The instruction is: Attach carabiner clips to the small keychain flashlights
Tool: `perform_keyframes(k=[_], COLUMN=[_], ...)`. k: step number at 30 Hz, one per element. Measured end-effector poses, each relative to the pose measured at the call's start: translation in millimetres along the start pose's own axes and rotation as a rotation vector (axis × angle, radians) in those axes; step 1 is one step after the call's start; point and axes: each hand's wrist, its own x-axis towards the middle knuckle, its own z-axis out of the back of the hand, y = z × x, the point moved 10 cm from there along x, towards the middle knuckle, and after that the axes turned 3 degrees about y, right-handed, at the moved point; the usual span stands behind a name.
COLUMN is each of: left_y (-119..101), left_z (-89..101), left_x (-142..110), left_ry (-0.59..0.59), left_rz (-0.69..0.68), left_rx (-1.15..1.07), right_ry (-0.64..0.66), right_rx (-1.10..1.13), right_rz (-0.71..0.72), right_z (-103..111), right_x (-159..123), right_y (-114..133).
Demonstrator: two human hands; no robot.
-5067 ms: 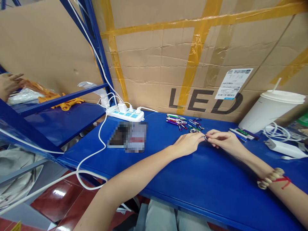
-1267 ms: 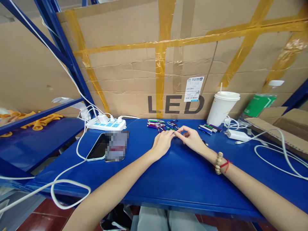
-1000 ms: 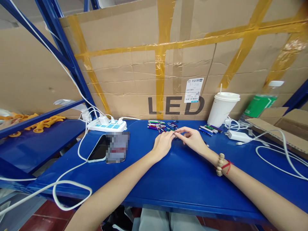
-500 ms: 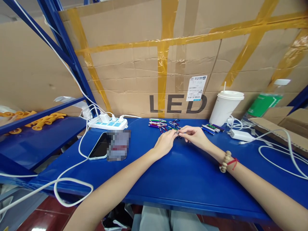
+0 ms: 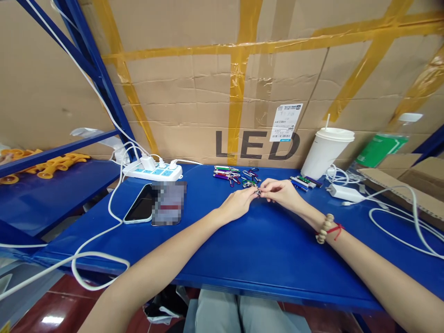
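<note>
My left hand [image 5: 239, 202] and my right hand [image 5: 280, 192] meet above the blue shelf [image 5: 222, 259]. Between their fingertips is a small, shiny metal ring [image 5: 258, 193], pinched from both sides. Its finer details are too small to make out. Just beyond my left hand lies a group of slim coloured metal tubes [image 5: 225, 172], and several coloured carabiner clips [image 5: 251, 174] are beside them. To the right of my right hand, more slim tubes [image 5: 305, 183] in blue, green and silver lie side by side.
A white power strip [image 5: 154, 172] with plugs, a phone [image 5: 140, 204] and a blurred-out flat object [image 5: 169, 203] are on the left. A white cup [image 5: 326, 152], a green-labelled bottle [image 5: 385, 145], a white adapter [image 5: 347, 193] with cables, and an open cardboard box [image 5: 405, 192] stand right. Taped cardboard [image 5: 194, 101] rises behind.
The view has tilted and shifted slightly. My hands stay together at the fingertips, with the metal ring now showing more plainly between them.
</note>
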Motion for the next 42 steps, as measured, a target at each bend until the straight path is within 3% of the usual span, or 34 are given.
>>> perform_keyframes(k=[4,15,29,42], left_y=[-2,-8,-3,-3], left_z=[1.2,15.7,17.0,19.4], left_x=[-1,-2,-1,-1], left_ry=[0.008,-0.130,-0.161,-0.156], left_rz=[0.018,-0.014,0.037,0.077], left_rx=[0.032,0.089,0.185,0.181], right_ry=[0.022,0.019,-0.040,-0.034], right_rx=[-0.021,-0.038,0.005,-0.038], right_rz=[0.024,-0.023,-0.092,-0.048], right_z=[-1,-3,0,2], right_x=[0,-1,0,0], right_y=[2,-1,-7,-15])
